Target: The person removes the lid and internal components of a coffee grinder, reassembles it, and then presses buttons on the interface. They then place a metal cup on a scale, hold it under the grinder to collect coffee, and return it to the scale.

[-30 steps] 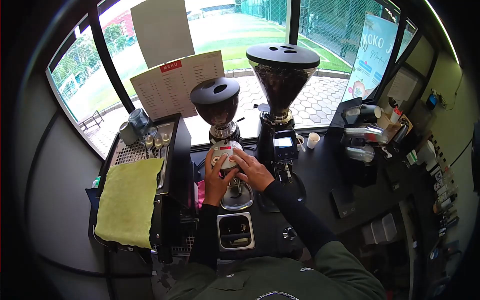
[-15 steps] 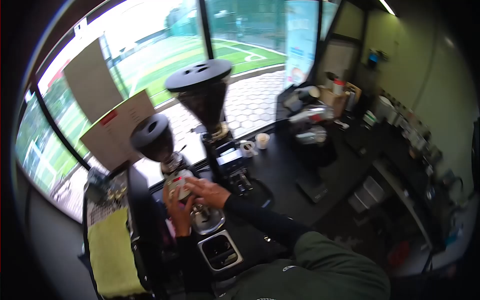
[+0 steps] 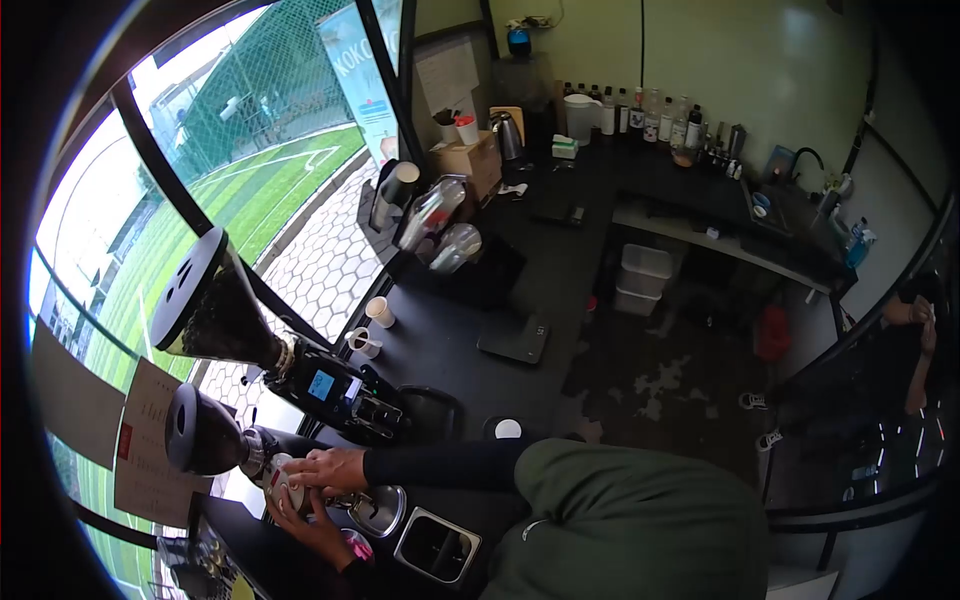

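Observation:
A small coffee grinder with a light body and a dark round hopper stands at the lower left. Both my hands are on its body. My right hand reaches in from the right, its fingers stretched out over the upper side. From below, my left hand lies against the other side, thumb and fingers apart. The fingertips partly overlap, and some contact with the body is hidden. Beside my hands is the grinder's round metal tray. A taller black grinder with a large bean hopper stands just behind.
Near my left wrist sits a metal-rimmed bin. Paper cups and a flat black scale lie farther along the counter. Bottles line the back wall. At right, another person's hands show by dark glass.
My view has swung to the right, so the grinders appear farther left and lower, and more of the room shows. Both my hands stay on the small grinder.

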The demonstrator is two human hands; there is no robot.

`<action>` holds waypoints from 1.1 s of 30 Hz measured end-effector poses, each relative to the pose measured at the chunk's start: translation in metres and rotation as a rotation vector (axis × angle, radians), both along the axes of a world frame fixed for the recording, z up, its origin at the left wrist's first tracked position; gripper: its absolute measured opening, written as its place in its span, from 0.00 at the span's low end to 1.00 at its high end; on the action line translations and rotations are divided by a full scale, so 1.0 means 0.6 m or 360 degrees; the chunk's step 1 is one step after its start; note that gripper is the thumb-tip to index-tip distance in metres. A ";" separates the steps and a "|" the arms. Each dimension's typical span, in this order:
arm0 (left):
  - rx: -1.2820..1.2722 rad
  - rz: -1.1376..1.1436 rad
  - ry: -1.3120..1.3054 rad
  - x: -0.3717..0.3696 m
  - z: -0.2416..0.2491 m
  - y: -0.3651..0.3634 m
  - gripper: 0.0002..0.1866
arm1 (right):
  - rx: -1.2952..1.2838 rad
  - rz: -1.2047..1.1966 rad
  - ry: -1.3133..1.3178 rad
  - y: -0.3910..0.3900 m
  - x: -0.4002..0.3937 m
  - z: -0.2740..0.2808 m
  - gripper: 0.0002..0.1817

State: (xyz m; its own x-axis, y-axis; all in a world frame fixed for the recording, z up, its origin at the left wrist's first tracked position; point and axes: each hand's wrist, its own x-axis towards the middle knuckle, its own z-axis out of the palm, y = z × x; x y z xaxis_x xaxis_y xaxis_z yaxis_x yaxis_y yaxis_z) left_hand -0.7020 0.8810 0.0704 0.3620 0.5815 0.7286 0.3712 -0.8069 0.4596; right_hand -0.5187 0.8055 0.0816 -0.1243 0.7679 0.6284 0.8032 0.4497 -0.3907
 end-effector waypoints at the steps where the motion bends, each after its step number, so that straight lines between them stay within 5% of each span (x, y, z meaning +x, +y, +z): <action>1: 0.0026 -0.0017 -0.0002 -0.002 -0.001 0.001 0.27 | -0.0004 -0.0002 0.0029 0.004 0.000 -0.004 0.46; 13: -0.0200 -0.0020 -0.0138 0.005 0.027 -0.031 0.36 | -0.0090 -0.0015 0.0055 -0.015 0.002 0.025 0.37; 33: -0.0241 -0.0008 -0.0240 0.003 0.033 -0.035 0.35 | -0.0154 0.0018 -0.0023 -0.014 0.000 0.034 0.40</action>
